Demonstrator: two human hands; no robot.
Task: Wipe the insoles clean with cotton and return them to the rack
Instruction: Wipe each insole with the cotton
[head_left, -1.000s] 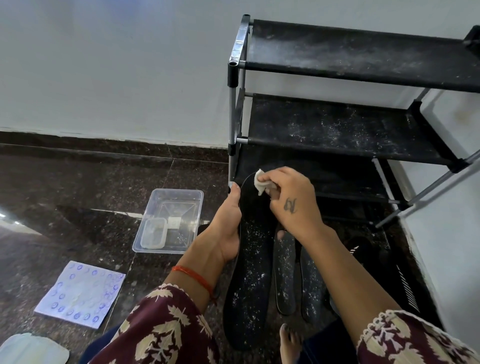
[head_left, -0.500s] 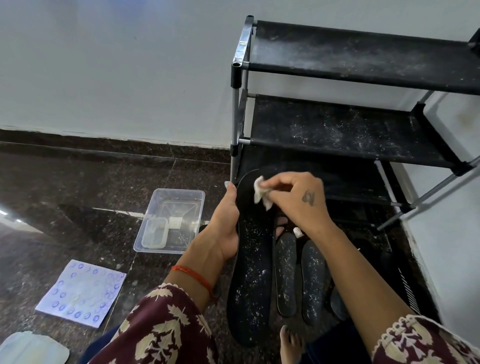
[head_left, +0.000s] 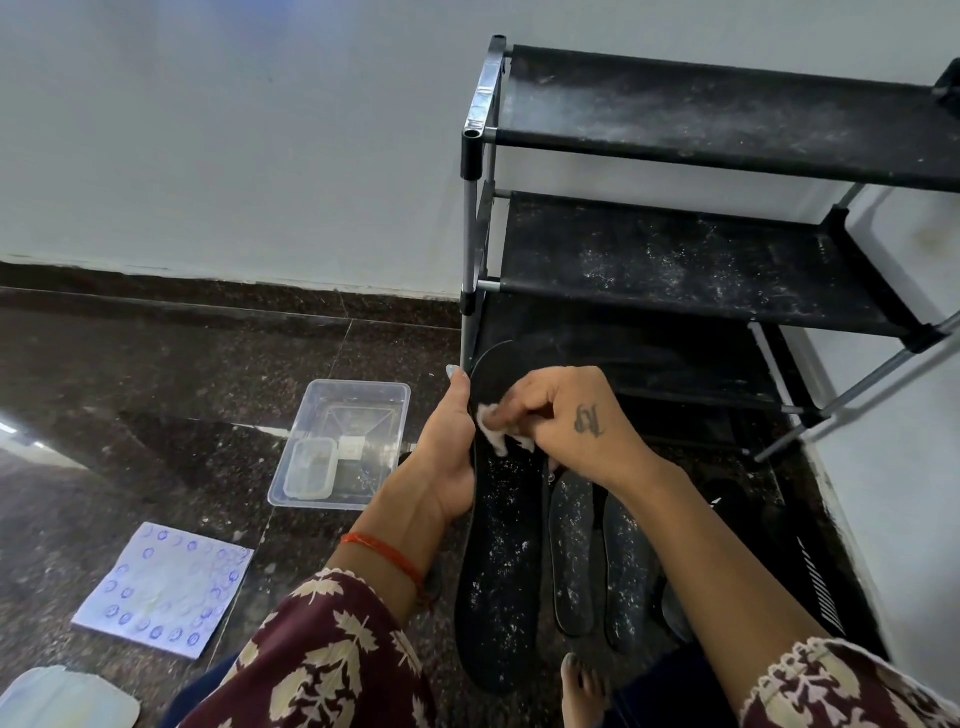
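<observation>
Clearly early on: the left hand (head_left: 451, 457) grips a dusty insole (head_left: 501, 545), the right hand (head_left: 566, 421) pinches cotton (head_left: 493, 428) near its toe, two speckled insoles (head_left: 597, 556) wait beside it, and the rack (head_left: 675, 260) holds none.

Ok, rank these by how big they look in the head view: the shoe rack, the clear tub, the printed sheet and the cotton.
1. Shoe rack
2. Printed sheet and clear tub: look alike, and the sheet lies nearer the camera, so unranked
3. Cotton, smallest
</observation>
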